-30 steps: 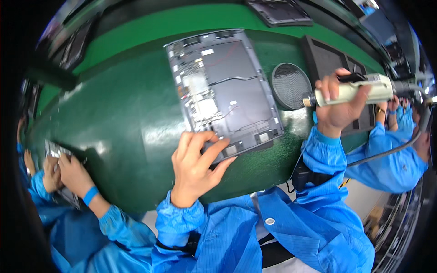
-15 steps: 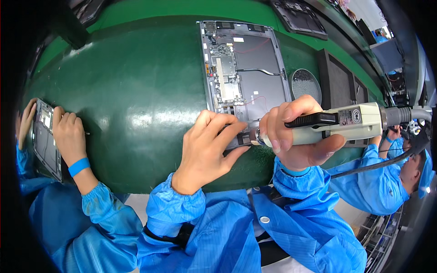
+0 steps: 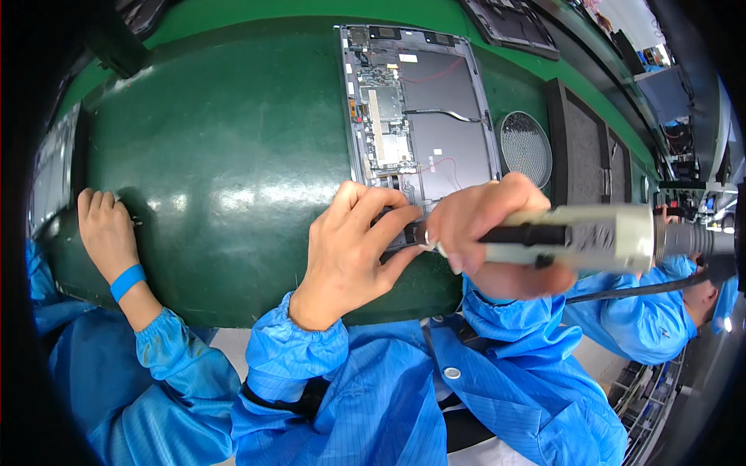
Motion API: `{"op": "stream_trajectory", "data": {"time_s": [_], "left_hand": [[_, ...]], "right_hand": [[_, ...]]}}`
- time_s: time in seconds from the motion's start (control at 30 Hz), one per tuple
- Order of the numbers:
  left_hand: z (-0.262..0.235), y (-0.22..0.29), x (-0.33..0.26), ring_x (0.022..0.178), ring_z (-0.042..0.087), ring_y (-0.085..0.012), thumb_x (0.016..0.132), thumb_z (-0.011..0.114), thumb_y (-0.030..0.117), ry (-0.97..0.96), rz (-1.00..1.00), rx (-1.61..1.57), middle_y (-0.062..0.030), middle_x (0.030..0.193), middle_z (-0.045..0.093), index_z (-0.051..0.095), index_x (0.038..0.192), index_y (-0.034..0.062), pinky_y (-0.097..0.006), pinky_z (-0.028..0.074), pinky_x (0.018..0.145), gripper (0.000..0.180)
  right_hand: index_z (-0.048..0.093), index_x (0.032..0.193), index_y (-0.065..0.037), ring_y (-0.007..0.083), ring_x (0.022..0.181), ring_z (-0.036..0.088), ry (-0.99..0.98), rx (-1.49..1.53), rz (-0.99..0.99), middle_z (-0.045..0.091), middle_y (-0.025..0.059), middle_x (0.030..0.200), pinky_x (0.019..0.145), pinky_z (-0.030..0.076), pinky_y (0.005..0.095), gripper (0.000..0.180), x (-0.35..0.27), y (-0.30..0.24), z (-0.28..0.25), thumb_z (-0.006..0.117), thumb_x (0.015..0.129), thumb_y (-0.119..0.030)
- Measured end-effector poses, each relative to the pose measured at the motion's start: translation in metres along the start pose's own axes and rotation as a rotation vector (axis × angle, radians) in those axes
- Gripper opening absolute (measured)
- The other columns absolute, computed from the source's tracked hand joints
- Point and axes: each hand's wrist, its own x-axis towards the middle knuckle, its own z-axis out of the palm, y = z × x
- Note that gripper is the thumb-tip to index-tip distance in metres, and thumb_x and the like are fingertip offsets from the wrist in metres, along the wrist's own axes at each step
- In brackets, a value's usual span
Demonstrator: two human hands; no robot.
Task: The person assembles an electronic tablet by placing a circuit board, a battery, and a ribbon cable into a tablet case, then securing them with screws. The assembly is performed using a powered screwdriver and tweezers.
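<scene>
An opened laptop chassis (image 3: 447, 85) lies on the green mat, showing its circuit board and thin red wires. My left hand (image 3: 353, 252) is at its near end, with thumb and index finger closed around the edge there. In my right hand (image 3: 497, 233) is a cream electric screwdriver (image 3: 614, 237) with a black lever, held sideways and blurred by motion. The screwdriver's tip meets the chassis edge between my left fingertips. The spot under the tip is hidden by my fingers.
A round dish (image 3: 524, 151) of small bits stands right of the chassis, beside a dark foam tray (image 3: 583, 147). The screwdriver's thick cable (image 3: 699, 237) runs off right. At left, a co-worker's hand (image 3: 109, 233) rests near a tilted panel (image 3: 54, 175). Another person (image 3: 653, 318) sits at right.
My right hand and the screwdriver have dipped slightly toward me, while my left hand stays nearly in place. At left, the co-worker's panel has moved farther away and their hand has lowered.
</scene>
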Motion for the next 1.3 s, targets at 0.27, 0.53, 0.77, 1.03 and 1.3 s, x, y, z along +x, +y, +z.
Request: {"op": "stream_trajectory", "data": {"time_s": [0.27, 0.53, 0.77, 1.03, 1.3], "left_hand": [[-0.001, 0.000, -0.004, 0.082, 0.053, -0.0236, 0.053, 0.077, 0.009, 0.014, 0.023, 0.027, -0.0001, 0.094, 0.058, 0.065, 0.090, 0.0100, -0.033, 0.048, 0.062, 0.039], [0.002, 0.001, -0.007, 0.077, 0.049, -0.0236, 0.053, 0.081, 0.010, 0.001, -0.007, 0.018, -0.0022, 0.092, 0.060, 0.068, 0.087, 0.0095, -0.032, 0.043, 0.063, 0.036], [0.004, 0.002, -0.004, 0.075, 0.047, -0.0218, 0.053, 0.081, 0.009, 0.006, -0.015, 0.011, -0.0023, 0.092, 0.059, 0.070, 0.083, 0.0095, -0.031, 0.042, 0.062, 0.032], [0.004, 0.003, -0.006, 0.076, 0.047, -0.0217, 0.053, 0.081, 0.009, 0.010, -0.008, 0.020, -0.0030, 0.092, 0.059, 0.071, 0.083, 0.0095, -0.030, 0.042, 0.061, 0.032], [0.002, 0.002, -0.007, 0.077, 0.048, -0.0216, 0.052, 0.080, 0.008, 0.015, -0.014, 0.021, -0.0034, 0.092, 0.060, 0.071, 0.083, 0.0093, -0.030, 0.043, 0.062, 0.032]], "right_hand": [[0.063, 0.088, -0.004, 0.0102, 0.055, 0.058, -0.102, -0.348, -0.007, 0.058, -0.0021, 0.066, 0.053, 0.044, 0.0234, 0.071, -0.004, 0.004, -0.002, 0.069, 0.064, -0.070], [0.052, 0.106, 0.008, 0.0120, 0.049, 0.049, 0.121, 0.106, -0.145, 0.048, 0.0010, 0.055, 0.056, 0.045, 0.0303, 0.081, 0.003, -0.014, -0.026, 0.046, 0.083, -0.070], [0.051, 0.100, 0.008, 0.0124, 0.049, 0.048, 0.152, 0.067, -0.107, 0.048, 0.0027, 0.055, 0.060, 0.046, 0.0313, 0.072, 0.000, -0.005, -0.034, 0.050, 0.085, -0.063], [0.052, 0.099, 0.008, 0.0117, 0.048, 0.047, 0.090, 0.044, 0.003, 0.048, 0.0036, 0.055, 0.058, 0.045, 0.0302, 0.072, -0.004, -0.008, -0.032, 0.057, 0.082, -0.061], [0.053, 0.094, 0.007, 0.0108, 0.048, 0.049, 0.037, -0.052, 0.082, 0.051, 0.0040, 0.055, 0.055, 0.046, 0.0275, 0.075, -0.001, -0.011, -0.025, 0.062, 0.076, -0.065]]}}
